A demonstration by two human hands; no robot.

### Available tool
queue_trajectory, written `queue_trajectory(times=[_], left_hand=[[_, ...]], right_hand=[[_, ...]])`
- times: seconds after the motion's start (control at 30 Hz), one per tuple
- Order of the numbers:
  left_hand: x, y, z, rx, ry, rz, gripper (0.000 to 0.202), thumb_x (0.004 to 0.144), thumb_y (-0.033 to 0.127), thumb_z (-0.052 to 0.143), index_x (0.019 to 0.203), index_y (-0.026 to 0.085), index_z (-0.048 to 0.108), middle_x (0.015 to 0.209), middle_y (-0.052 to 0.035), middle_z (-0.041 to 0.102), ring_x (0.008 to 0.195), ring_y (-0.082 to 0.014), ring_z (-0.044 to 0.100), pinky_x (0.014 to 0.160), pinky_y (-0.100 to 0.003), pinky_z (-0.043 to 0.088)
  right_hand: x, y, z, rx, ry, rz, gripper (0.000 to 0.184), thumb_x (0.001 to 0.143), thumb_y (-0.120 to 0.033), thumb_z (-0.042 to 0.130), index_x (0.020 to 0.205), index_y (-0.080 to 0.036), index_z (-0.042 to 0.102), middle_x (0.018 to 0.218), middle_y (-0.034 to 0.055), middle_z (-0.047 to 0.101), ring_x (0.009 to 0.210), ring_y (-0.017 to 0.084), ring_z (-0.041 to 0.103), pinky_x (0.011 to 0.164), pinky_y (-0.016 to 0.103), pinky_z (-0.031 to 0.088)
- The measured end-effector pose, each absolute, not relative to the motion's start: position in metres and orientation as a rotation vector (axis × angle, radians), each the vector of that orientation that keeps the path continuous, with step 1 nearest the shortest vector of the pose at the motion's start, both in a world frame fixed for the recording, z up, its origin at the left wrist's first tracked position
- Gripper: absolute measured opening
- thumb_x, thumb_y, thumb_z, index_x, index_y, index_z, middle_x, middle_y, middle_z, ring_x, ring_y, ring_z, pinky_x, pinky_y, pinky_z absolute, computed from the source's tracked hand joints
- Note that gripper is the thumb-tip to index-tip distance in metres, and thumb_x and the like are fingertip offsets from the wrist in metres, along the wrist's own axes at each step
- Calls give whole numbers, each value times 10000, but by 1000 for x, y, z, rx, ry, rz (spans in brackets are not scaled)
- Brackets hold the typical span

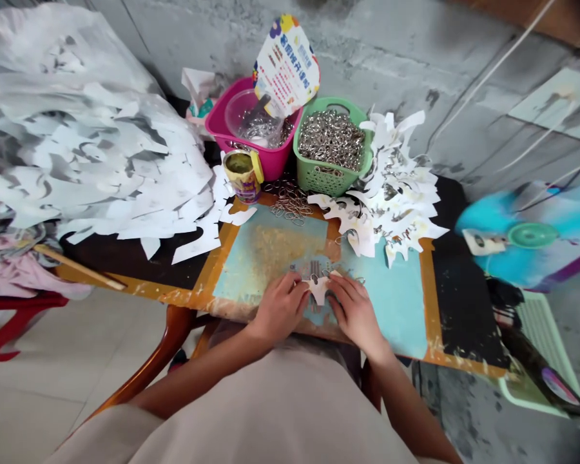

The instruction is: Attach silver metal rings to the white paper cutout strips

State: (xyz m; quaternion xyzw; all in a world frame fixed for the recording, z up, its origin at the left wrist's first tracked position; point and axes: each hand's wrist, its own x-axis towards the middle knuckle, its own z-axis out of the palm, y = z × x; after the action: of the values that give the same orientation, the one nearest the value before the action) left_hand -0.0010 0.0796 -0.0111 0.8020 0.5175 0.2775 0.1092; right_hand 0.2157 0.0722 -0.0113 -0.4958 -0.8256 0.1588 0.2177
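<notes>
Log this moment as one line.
left hand holds white paper cutout | right hand holds cutout | nearby green basket of metal rings

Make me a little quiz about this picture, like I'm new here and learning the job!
1. What colour is the plastic basket heaped with silver metal rings? A green, B red, C white.
2. True or false: the left hand and the right hand are both touching the white paper cutout.
3. Fill in the blank: the big heap of white paper cutouts lies to the person's ____ of the hands.

Key: 1 A; 2 true; 3 left.
</notes>
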Motion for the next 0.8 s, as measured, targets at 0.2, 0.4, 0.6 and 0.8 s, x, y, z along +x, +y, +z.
queue_trajectory(times=[0.2,0.4,0.6,0.8], left_hand=[[12,88,-17,2281,1590,653,226,969,209,480,960,158,700,983,-108,640,859,-220,618,788,-358,503],[20,95,-9,2273,1565,544,201,888,122,528,820,156,714,1004,-125,602,862,-242,597,784,-397,502],[23,105,-8,2213,1508,538,206,871,98,469,801,128,661,977,-144,572,843,-244,585,747,-387,521],[27,95,-15,2250,1647,568,122,814,119,516,859,125,629,1020,-144,550,960,-274,567,840,-418,511]], right_hand=[[216,56,-8,-1461,-2269,400,229,971,-194,490,1122,-219,660,1195,109,659,1057,277,612,903,448,487],[212,63,-11,-1483,-1989,450,292,962,-180,477,1236,-231,565,1175,118,622,1117,266,581,944,439,497],[210,73,-22,-1435,-1997,687,310,971,-198,473,1271,-239,539,1116,100,644,975,231,622,867,394,533],[213,76,-26,-1369,-2067,662,373,972,-173,448,1323,-253,546,1161,116,565,1054,239,589,910,413,526]])
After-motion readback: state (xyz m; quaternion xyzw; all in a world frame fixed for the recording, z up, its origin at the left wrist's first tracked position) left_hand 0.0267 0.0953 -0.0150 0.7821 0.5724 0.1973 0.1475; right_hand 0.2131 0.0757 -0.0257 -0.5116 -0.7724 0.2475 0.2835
